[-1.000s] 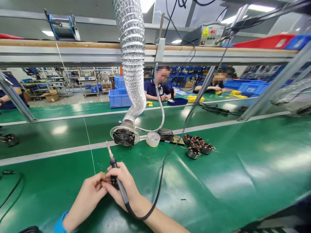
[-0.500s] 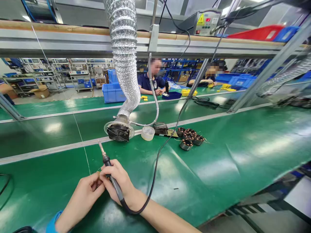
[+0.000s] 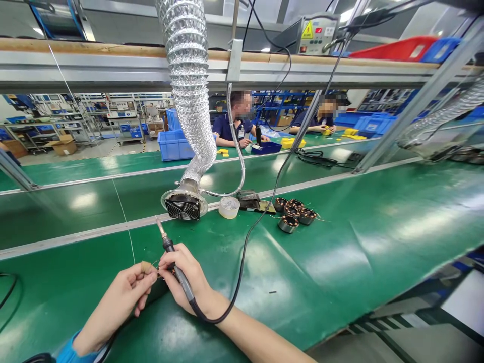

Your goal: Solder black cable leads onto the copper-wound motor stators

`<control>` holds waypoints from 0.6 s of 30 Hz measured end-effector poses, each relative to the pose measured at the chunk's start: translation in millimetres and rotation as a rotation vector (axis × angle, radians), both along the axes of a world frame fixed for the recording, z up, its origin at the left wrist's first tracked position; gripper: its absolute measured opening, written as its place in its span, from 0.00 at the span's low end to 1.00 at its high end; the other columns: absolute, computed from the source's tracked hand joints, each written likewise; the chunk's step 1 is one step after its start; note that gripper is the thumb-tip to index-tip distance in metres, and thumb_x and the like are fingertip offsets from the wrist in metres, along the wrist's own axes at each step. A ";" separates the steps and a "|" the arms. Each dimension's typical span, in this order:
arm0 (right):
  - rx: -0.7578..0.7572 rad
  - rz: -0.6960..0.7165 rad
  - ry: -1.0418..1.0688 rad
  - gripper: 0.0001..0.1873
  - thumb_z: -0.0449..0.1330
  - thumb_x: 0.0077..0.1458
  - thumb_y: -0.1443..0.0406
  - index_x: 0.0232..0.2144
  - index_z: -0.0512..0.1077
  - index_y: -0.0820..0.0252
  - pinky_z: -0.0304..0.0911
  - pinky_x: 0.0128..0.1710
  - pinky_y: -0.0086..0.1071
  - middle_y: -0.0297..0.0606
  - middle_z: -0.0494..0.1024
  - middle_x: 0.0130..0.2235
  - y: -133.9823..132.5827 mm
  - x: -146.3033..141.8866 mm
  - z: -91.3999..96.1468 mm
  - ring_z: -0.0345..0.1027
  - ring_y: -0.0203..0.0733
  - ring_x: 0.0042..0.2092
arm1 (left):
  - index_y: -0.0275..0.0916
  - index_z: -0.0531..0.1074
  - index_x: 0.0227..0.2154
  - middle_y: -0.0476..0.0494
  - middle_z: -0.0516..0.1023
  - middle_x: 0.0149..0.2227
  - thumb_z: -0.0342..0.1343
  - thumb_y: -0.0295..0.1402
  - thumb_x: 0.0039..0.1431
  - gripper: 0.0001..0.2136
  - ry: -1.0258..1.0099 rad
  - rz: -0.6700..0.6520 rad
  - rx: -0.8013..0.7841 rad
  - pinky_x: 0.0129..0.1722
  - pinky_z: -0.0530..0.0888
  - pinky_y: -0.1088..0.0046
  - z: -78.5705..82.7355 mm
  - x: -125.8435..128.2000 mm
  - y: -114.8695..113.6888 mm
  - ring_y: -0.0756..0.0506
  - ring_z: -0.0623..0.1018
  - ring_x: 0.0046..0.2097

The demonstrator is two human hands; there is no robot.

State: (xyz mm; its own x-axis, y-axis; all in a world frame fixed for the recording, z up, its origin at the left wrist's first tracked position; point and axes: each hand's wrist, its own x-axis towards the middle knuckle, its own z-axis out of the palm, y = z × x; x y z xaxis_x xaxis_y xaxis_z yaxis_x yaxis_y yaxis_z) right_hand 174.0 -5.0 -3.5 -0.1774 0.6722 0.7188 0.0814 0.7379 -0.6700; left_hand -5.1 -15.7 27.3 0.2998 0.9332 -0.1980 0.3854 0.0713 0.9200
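Note:
A soldering iron (image 3: 180,280) with a grey and black handle lies across my right hand (image 3: 189,275), its bare tip pointing up and away. The fingers of that hand are closed around it, and their tips also touch a small coppery part (image 3: 163,274), mostly hidden, that looks like a wound coil. My left hand (image 3: 126,287) is pinched shut just left of this part. Fine wire ends show near those fingertips, but what the pinch holds is hidden. Several copper-wound stator rings (image 3: 291,214) sit together farther right on the green mat (image 3: 321,252).
A fume extractor (image 3: 184,204) hangs from a silver duct (image 3: 189,91) ahead of my hands. Beside it stand a roll of tape (image 3: 229,207) and a dark stand (image 3: 249,200). The iron's black cable (image 3: 245,247) loops across the mat. Two people work across the bench.
My left hand has shifted slightly left and turned, opening a small gap to my right hand where the coppery part shows. The iron stays in my right hand.

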 end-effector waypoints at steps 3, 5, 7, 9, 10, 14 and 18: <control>-0.009 -0.010 -0.007 0.11 0.55 0.56 0.74 0.40 0.68 0.56 0.67 0.39 0.30 0.36 0.68 0.37 0.0 -0.8 1.3 0.65 0.38 0.38 | 0.39 0.69 0.33 0.58 0.55 0.21 0.55 0.58 0.56 0.24 -0.058 0.024 -0.052 0.18 0.51 0.79 -0.1 2.1 -0.6 0.54 0.52 0.21; -0.015 -0.011 -0.007 0.11 0.55 0.55 0.74 0.39 0.68 0.56 0.67 0.38 0.29 0.35 0.67 0.37 0.1 -1.6 1.2 0.65 0.37 0.37 | 0.39 0.67 0.31 0.58 0.53 0.22 0.56 0.58 0.55 0.23 -0.091 0.050 -0.054 0.19 0.48 0.79 1.7 3.9 -1.2 0.54 0.50 0.22; -0.006 -0.006 -0.018 0.12 0.54 0.55 0.75 0.39 0.68 0.56 0.66 0.36 0.29 0.35 0.66 0.37 0.4 -2.5 -0.3 0.65 0.37 0.36 | 0.39 0.66 0.29 0.58 0.54 0.23 0.58 0.56 0.53 0.23 -0.106 0.092 -0.021 0.20 0.48 0.79 4.3 6.3 -2.1 0.54 0.50 0.23; 0.019 -0.012 -0.057 0.11 0.54 0.56 0.74 0.40 0.68 0.56 0.66 0.36 0.29 0.35 0.66 0.36 1.0 -3.4 -3.0 0.64 0.38 0.36 | 0.38 0.66 0.26 0.57 0.56 0.23 0.60 0.54 0.52 0.22 -0.111 0.139 0.020 0.19 0.48 0.78 6.8 8.8 -3.0 0.55 0.50 0.23; 0.030 -0.016 -0.082 0.11 0.54 0.57 0.74 0.40 0.69 0.56 0.66 0.37 0.29 0.36 0.66 0.36 1.3 -3.6 -4.5 0.65 0.38 0.37 | 0.38 0.66 0.25 0.56 0.57 0.23 0.60 0.52 0.52 0.21 -0.114 0.160 0.036 0.19 0.48 0.78 7.5 9.8 -3.2 0.55 0.50 0.23; 0.022 -0.050 -0.088 0.12 0.54 0.61 0.73 0.44 0.71 0.56 0.68 0.39 0.30 0.37 0.69 0.38 3.4 -1.8 -8.0 0.68 0.38 0.38 | 0.38 0.67 0.24 0.58 0.57 0.21 0.60 0.46 0.50 0.16 -0.138 0.252 0.049 0.19 0.48 0.78 5.0 9.1 1.3 0.55 0.50 0.21; -0.084 -0.086 -0.001 0.16 0.54 0.65 0.69 0.54 0.70 0.54 0.71 0.39 0.29 0.38 0.76 0.41 5.6 5.1 -5.6 0.73 0.36 0.36 | 0.39 0.65 0.25 0.61 0.52 0.17 0.59 0.41 0.46 0.12 -0.170 0.368 -0.033 0.18 0.45 0.79 -1.8 2.7 10.5 0.56 0.48 0.19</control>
